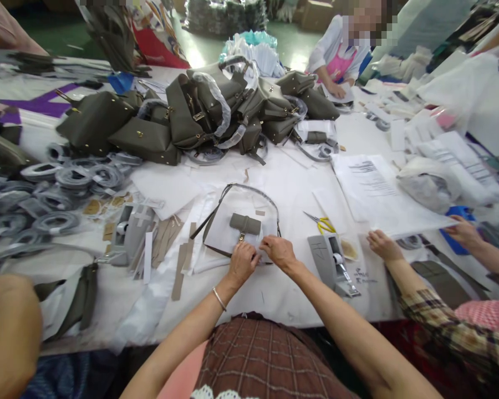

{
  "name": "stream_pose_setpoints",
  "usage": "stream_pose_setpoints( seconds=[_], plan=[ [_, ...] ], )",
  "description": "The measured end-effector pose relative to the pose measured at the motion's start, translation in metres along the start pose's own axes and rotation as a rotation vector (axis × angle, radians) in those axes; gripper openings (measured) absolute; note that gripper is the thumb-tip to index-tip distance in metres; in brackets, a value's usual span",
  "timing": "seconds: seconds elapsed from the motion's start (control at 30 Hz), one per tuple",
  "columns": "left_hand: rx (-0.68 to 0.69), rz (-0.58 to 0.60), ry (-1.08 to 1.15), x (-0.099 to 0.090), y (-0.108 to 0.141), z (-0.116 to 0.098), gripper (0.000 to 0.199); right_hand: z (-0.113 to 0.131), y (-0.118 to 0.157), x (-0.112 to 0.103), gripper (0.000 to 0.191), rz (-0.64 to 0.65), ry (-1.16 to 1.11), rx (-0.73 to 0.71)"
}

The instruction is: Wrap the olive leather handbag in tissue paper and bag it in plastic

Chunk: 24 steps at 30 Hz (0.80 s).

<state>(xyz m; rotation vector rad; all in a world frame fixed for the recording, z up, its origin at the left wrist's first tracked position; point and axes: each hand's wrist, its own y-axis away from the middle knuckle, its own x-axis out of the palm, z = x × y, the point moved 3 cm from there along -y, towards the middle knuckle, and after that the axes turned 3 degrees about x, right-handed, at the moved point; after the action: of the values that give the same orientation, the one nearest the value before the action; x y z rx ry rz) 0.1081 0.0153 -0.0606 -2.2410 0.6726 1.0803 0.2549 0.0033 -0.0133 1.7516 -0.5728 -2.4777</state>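
Note:
A handbag (220, 235) lies flat on the white table in front of me, mostly covered with white wrapping. Its dark green flap (246, 223) with a gold clasp (242, 237) shows in the middle, and its strap (255, 190) arches away from me. My left hand (244, 261) is over the bag's lower edge, just below the clasp, with its fingers curled together. My right hand (278, 250) is close by on the right, thumb and fingers pinched at the wrapping near the bag's lower right. Whatever small thing lies between the fingertips is too small to make out.
A heap of dark green handbags (216, 111) spans the back. Tape dispensers (330, 263) stand on both sides, with yellow-handled snippers (325, 224) on the right. Wrapped straps (72, 177) are piled left. A co-worker's hands (385, 245) hold a plastic bag (382, 191) at right.

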Motion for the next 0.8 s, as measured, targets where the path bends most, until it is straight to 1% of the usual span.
stream_pose_setpoints(
  seconds=[0.1,0.17,0.3,0.4,0.47,0.53,0.6,0.67,0.7,0.8],
  plan=[
    [0.002,-0.045,-0.063,0.004,-0.001,-0.003,0.017,-0.004,-0.007,0.005,0.016,0.039,-0.009,0.010],
    [0.009,-0.060,-0.103,0.006,0.000,-0.004,0.016,-0.008,-0.009,0.011,0.013,0.039,-0.031,0.032],
    [0.006,-0.067,-0.171,0.010,-0.002,-0.004,0.016,-0.013,-0.011,0.022,0.014,0.002,-0.056,0.059],
    [-0.010,-0.062,-0.196,0.010,-0.004,-0.004,0.013,-0.015,-0.014,0.026,0.013,0.018,-0.084,0.106],
    [0.019,-0.053,-0.201,0.008,-0.006,-0.007,0.009,-0.017,-0.018,0.026,0.013,0.047,-0.089,0.135],
    [0.107,-0.044,-0.207,0.006,-0.004,-0.013,0.013,-0.018,-0.022,0.026,0.013,0.075,-0.091,0.151],
    [0.213,-0.014,-0.219,0.006,0.001,-0.021,0.018,-0.019,-0.026,0.025,0.014,0.104,-0.101,0.178],
    [0.260,0.047,-0.241,0.007,0.008,-0.029,0.019,-0.020,-0.029,0.025,0.016,0.126,-0.116,0.222],
    [0.252,0.082,-0.251,0.008,0.011,-0.031,0.020,-0.020,-0.030,0.025,0.018,0.132,-0.121,0.243],
    [0.168,0.162,-0.270,0.009,0.014,-0.035,0.023,-0.019,-0.031,0.026,0.022,0.113,-0.110,0.281]
  ],
)
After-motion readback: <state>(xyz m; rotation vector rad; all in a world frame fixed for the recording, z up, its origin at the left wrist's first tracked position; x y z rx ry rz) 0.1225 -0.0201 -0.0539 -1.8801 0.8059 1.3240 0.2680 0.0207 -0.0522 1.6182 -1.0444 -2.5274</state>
